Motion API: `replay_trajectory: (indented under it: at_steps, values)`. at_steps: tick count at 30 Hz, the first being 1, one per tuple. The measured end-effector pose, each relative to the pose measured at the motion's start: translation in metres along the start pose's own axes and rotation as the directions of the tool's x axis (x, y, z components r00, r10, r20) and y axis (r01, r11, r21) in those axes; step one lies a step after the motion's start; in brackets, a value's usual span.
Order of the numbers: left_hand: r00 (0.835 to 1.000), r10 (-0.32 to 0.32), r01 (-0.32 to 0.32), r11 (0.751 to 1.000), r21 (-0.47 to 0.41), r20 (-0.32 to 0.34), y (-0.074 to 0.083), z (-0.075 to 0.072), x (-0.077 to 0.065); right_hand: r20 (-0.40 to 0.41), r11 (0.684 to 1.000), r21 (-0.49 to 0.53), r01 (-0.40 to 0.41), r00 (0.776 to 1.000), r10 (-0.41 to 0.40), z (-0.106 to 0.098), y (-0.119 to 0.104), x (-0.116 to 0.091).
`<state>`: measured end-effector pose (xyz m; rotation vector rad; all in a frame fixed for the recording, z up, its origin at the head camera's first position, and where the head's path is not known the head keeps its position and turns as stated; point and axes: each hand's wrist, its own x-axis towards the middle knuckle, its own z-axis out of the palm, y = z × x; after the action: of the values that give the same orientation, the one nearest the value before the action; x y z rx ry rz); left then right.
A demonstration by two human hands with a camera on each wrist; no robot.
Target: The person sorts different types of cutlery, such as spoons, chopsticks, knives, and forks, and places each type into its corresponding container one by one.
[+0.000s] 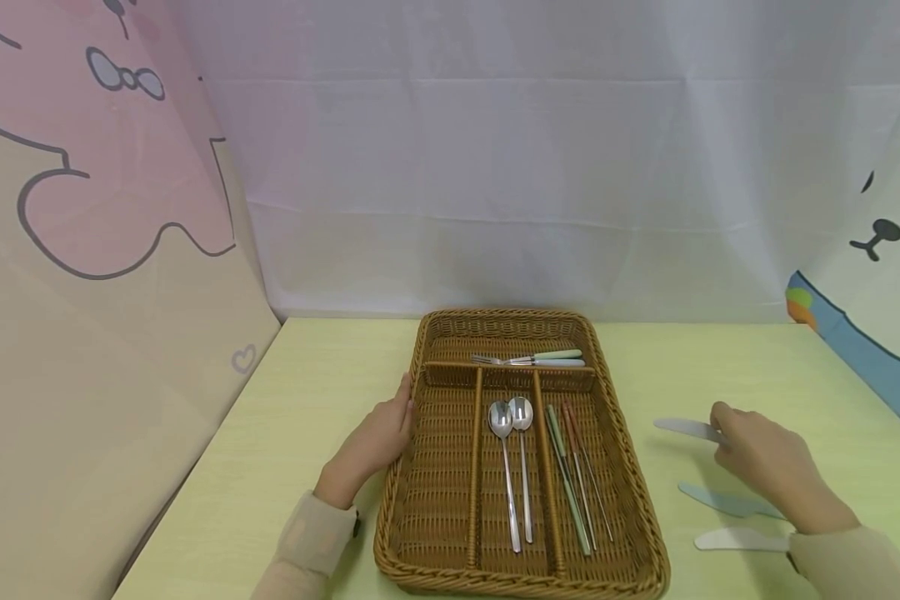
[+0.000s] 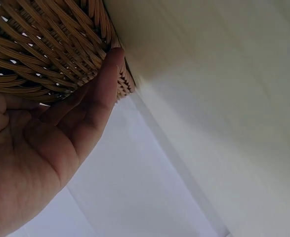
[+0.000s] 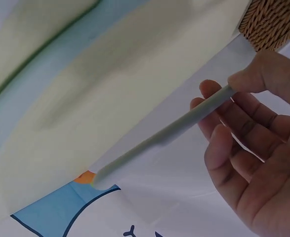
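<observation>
My left hand (image 1: 372,437) rests against the left side of the brown wicker cutlery basket (image 1: 474,467). In the left wrist view its fingers (image 2: 103,91) lie fairly straight along the woven wall. To the right of the basket, my right hand (image 1: 768,458) pinches a greyish table knife (image 1: 686,428) by one end between thumb and fingertips. The right wrist view shows that knife (image 3: 159,138) slanting away from the hand, above the table. Nearer me on the tabletop are a pale teal knife (image 1: 727,501) and a cream knife (image 1: 741,540), partly hidden by the right arm.
The basket's back compartment holds two forks (image 1: 547,359). Two spoons (image 1: 512,475) lie in its middle compartment, and green and brown chopsticks (image 1: 570,475) in the right one. A white cloth (image 1: 450,200) hangs behind the table, with printed curtains at both sides.
</observation>
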<state>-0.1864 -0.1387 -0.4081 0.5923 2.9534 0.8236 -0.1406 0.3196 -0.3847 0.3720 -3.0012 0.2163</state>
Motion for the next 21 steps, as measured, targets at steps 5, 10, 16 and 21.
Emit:
replay_trajectory:
  at_steps: [5,10,16,21]
  values:
    - [1.000,-0.011,0.011,1.000,-0.021,0.010,-0.002,0.000,0.000,-0.052,1.000,-0.002,0.022,0.998,-0.022,-0.006,-0.012,0.006]
    - [1.000,-0.010,0.010,0.999,-0.051,0.015,-0.003,0.000,0.000,-0.111,0.998,-0.017,0.065,0.992,-0.067,-0.011,-0.028,0.014]
    - [1.000,-0.017,0.018,0.999,-0.045,0.025,-0.006,0.001,0.001,-0.180,0.991,-0.048,0.128,0.974,-0.135,-0.014,-0.050,0.024]
    - [1.000,-0.006,0.007,1.000,-0.031,0.023,-0.008,0.001,0.001,-0.202,0.984,-0.088,0.154,0.965,-0.169,-0.016,-0.069,0.033]
